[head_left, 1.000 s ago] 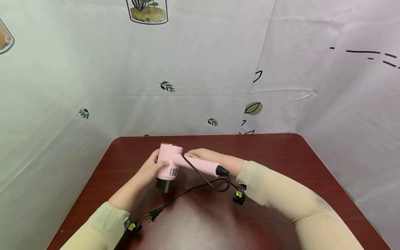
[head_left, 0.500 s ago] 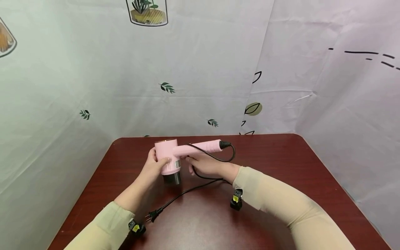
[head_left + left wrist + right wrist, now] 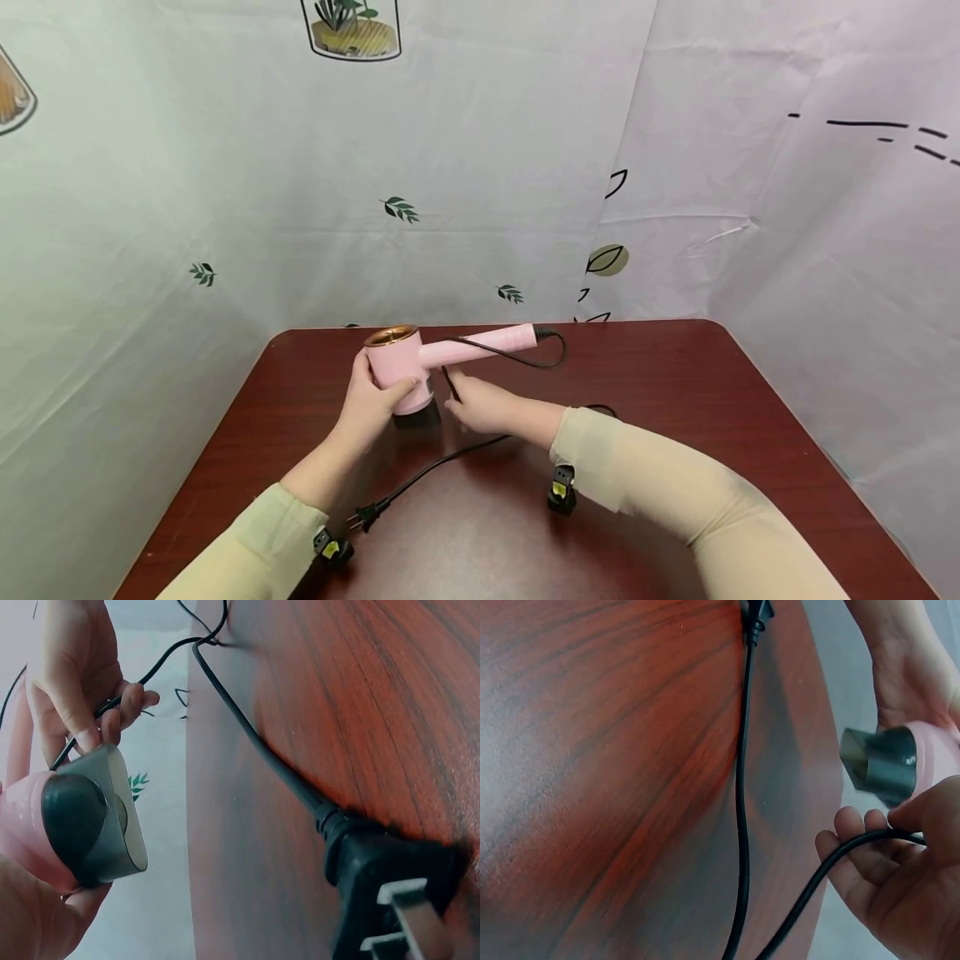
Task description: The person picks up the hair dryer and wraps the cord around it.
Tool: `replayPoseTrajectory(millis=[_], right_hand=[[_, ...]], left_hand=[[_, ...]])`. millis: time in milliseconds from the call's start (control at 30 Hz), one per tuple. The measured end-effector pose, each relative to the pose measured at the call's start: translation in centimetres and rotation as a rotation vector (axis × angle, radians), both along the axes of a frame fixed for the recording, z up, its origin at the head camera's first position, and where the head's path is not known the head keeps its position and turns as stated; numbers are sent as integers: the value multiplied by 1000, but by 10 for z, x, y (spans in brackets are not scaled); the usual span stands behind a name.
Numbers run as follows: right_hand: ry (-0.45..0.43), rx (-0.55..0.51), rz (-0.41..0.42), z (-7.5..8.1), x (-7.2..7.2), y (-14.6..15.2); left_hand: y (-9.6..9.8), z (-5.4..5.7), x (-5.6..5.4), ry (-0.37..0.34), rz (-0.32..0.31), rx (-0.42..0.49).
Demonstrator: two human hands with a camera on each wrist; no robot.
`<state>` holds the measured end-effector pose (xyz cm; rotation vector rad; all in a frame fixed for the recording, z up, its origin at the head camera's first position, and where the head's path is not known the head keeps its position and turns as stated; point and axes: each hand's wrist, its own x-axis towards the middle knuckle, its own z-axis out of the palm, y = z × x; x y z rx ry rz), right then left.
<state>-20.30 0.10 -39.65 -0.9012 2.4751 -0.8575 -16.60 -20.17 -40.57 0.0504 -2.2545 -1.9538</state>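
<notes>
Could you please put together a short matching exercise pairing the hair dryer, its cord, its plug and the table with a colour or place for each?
Things:
1. hair dryer
2. cord
3. plug
4. table

Descriptions:
A. lying on the table near the left sleeve
B. pink, gripped by the left hand
C. dark red wood grain
D. black, pinched in the right hand

Pairs: 1-B, 2-D, 3-A, 4-C

A dark red wooden worktop (image 3: 675, 400) with rounded corners is standing against pale sheets (image 3: 487, 150) that are hanging behind and beside it, creased and printed with small green leaves (image 3: 401, 208), a potted plant (image 3: 351, 27) and black strokes (image 3: 892, 133).
</notes>
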Motion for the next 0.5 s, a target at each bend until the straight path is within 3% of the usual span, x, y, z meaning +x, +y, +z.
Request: replayPoseTrajectory(millis=[100,267,500], right_hand=[[-12,10,16,1,4,-1],[51,82,69,2,13,-1],[227,211,151,9,31,0]], left_hand=[[-1,0,-1,38,52,-31],[-6,-1,-3,83,133,-84],[-15,0,-1,91,235,-206]])
